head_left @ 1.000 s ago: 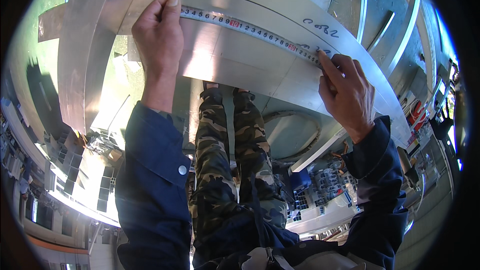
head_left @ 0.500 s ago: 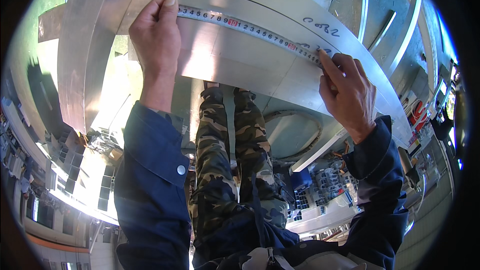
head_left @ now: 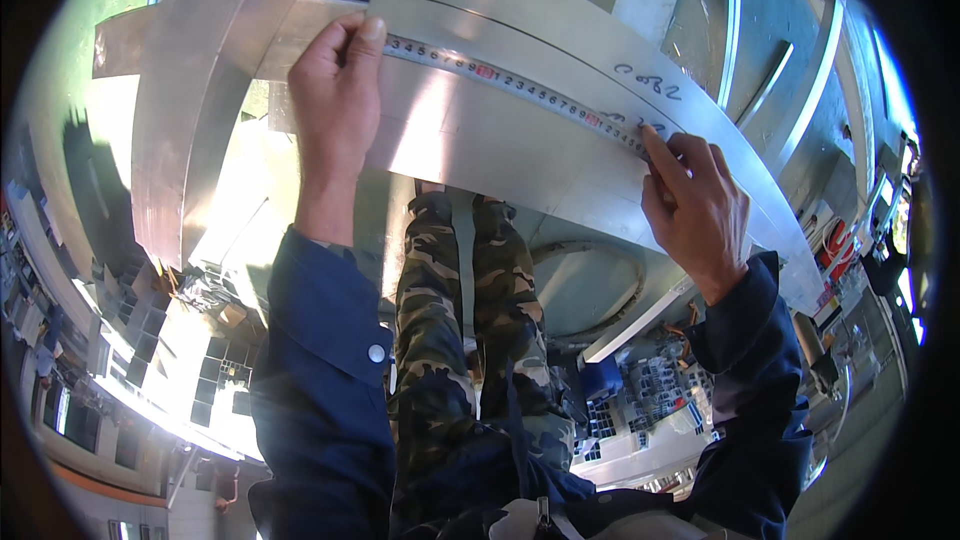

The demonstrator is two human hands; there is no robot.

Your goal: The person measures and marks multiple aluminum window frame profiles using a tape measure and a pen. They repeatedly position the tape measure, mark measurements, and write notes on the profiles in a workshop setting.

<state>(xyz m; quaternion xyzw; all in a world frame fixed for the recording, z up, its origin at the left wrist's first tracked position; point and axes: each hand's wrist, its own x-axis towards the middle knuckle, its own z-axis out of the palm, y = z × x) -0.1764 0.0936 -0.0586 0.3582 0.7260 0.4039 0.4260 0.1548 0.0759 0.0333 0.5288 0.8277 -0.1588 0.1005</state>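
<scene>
Silver-grey sheen all across the long flat aluminium profile, with dark handwritten scribbles on its upper band. Along it runs a pale steel measuring tape, black ticks and numerals, small red blocks at intervals. Both long work-jacket sleeves are deep navy blue, one pale button showing. Below, the baggy camouflage trousers mix olive green, tan and dark brown blotches.

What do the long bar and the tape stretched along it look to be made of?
The bar looks like bare metal, probably aluminium: pale silver, smooth, with bright glare patches and ink marks written on it. The tape looks like a thin flexible steel strip with a light coating and printed marks; the left hand and right hand press it flat.
</scene>
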